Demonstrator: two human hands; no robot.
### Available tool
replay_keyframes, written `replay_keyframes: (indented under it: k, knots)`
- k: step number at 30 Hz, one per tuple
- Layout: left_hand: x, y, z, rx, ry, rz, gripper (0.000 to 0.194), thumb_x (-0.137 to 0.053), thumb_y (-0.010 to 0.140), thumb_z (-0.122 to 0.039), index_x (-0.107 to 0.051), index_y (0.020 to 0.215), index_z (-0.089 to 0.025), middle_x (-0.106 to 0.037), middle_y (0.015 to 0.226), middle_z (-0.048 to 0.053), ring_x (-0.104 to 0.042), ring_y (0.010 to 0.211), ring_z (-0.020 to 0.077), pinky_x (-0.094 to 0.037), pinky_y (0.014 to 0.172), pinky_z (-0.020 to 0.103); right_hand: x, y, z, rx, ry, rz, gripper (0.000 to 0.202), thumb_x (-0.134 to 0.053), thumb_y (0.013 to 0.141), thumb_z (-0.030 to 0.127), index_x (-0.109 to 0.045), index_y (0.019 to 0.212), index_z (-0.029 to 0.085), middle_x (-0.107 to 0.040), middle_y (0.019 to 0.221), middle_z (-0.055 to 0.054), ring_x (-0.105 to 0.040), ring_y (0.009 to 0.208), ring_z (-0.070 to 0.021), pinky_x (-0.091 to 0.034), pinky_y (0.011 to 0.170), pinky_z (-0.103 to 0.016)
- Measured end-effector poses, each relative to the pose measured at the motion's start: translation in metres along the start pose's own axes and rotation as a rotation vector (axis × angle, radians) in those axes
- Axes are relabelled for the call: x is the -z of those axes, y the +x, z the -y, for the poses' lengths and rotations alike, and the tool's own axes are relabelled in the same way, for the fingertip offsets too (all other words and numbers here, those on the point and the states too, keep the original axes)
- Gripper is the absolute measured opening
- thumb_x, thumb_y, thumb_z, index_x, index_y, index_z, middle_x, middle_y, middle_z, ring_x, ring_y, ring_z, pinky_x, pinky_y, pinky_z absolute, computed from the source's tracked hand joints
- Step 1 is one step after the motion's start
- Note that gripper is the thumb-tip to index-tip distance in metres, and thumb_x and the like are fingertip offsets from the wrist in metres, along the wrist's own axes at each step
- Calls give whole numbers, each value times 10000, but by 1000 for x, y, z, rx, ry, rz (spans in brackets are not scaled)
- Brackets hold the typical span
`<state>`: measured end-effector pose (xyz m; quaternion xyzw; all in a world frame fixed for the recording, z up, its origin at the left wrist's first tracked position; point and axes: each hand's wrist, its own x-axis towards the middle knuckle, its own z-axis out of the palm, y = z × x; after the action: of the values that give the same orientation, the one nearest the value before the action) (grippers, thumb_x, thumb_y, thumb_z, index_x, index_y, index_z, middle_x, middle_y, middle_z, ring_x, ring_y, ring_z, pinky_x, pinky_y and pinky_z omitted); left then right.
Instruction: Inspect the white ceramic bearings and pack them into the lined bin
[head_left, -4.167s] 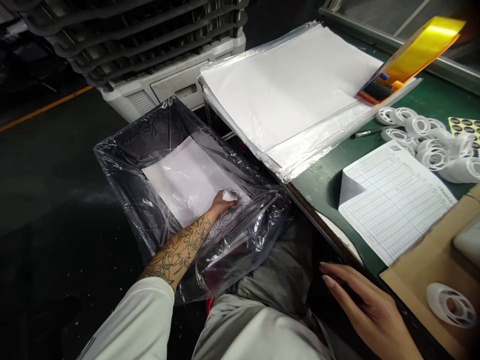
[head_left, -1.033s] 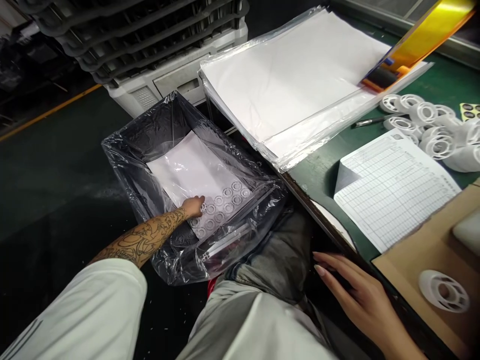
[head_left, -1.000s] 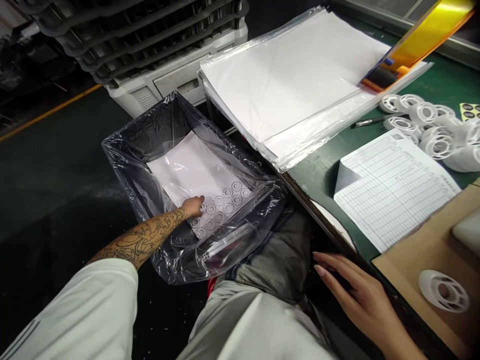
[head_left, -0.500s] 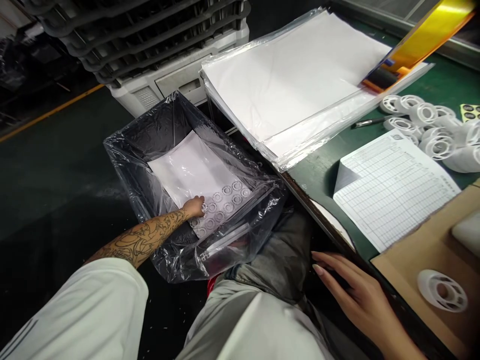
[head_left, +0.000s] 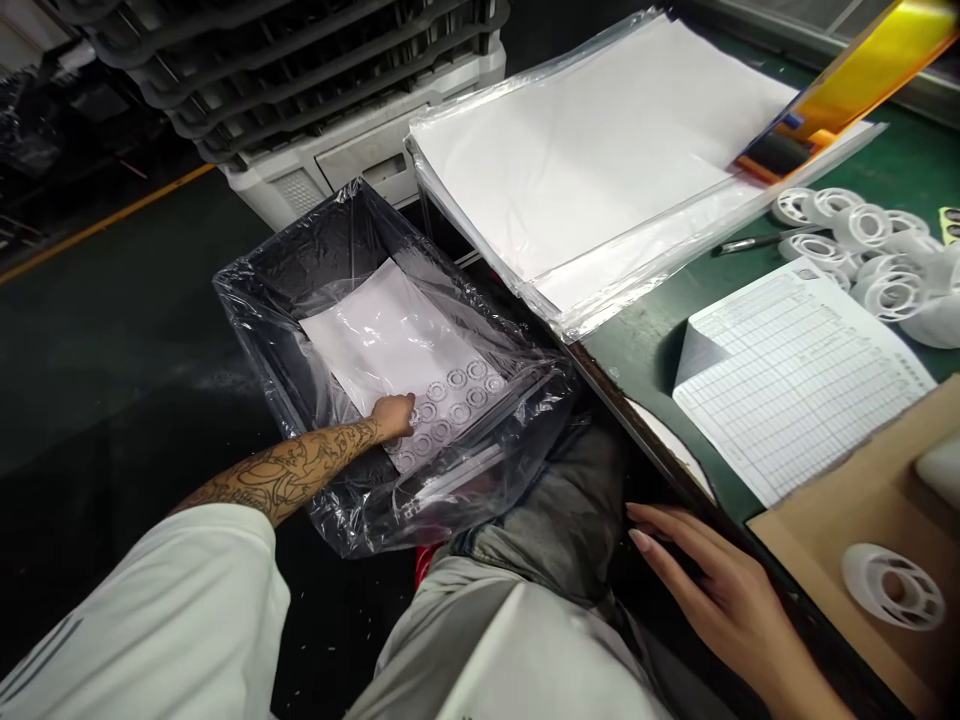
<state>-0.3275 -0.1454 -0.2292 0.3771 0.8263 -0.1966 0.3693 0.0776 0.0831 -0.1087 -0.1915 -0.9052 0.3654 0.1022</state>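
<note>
My left hand (head_left: 394, 415) reaches down into a bin (head_left: 315, 240) lined with clear plastic film. Its fingers are closed at the edge of a white plastic ring (head_left: 415, 417), partly hidden by the fingertips. More rings (head_left: 457, 378) lie in rows on a white sheet (head_left: 375, 325) inside the bin, just right of this hand. My right hand (head_left: 709, 585) is held beside the table edge, fingers stretched out and thumb apart, with nothing in it.
On the green table (head_left: 637, 350) lie a stack of white sheets (head_left: 585, 150) in plastic, a pen (head_left: 742, 243), a gridded form (head_left: 795, 370) and several white rings (head_left: 866, 225). One spoked ring (head_left: 892, 587) sits on brown cardboard (head_left: 817, 530). Dark stacked trays (head_left: 300, 80) stand behind the bin.
The view has shifted slightly. My left hand stays at the same row of rings, with its fingers and wrist turned a little. My right hand has hardly moved.
</note>
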Motion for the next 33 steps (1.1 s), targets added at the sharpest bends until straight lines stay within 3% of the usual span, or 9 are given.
replay_keyframes:
  k: [5, 11, 19, 25, 33]
  knots:
    - [18, 3, 30, -3, 1, 51, 420, -718, 998, -390, -647, 1355, -180, -676, 1380, 123, -687, 1200, 291, -602, 1013, 528, 0, 0, 0, 26, -14, -11, 240, -561, 1143, 438, -725, 1226, 283, -768, 1139, -40, -783, 975, -218, -644, 775, -239]
    - [16, 3, 49, -35, 4, 166, 346, -728, 995, -370, -686, 1273, -169, -707, 1318, 108, -704, 1160, 273, -612, 995, 507, 0, -2, -1, 20, -23, 6, 227, -550, 1155, 427, -701, 1264, 297, -753, 1171, -24, -772, 1014, -199, -627, 818, -226]
    - [21, 15, 45, -111, -6, 127, 409, -723, 996, -364, -651, 1357, -186, -649, 1440, 126, -659, 1267, 305, -581, 1057, 548, 0, -2, -2, 21, -21, -5, 232, -566, 1144, 424, -715, 1255, 287, -757, 1164, -38, -774, 1002, -213, -637, 788, -232]
    - [10, 16, 42, -150, -12, 161, 351, -722, 999, -368, -684, 1287, -172, -704, 1331, 110, -700, 1175, 277, -605, 1011, 518, 0, -3, -1, 17, -14, -6, 228, -562, 1145, 420, -712, 1261, 294, -756, 1161, -28, -774, 992, -206, -639, 798, -232]
    - [10, 27, 51, -112, -25, 10, 470, -723, 993, -382, -619, 1414, -200, -596, 1514, 138, -619, 1331, 331, -553, 1095, 579, 1, -3, 0, 31, -50, -12, 233, -546, 1154, 428, -706, 1261, 296, -761, 1157, -25, -778, 996, -209, -644, 791, -235]
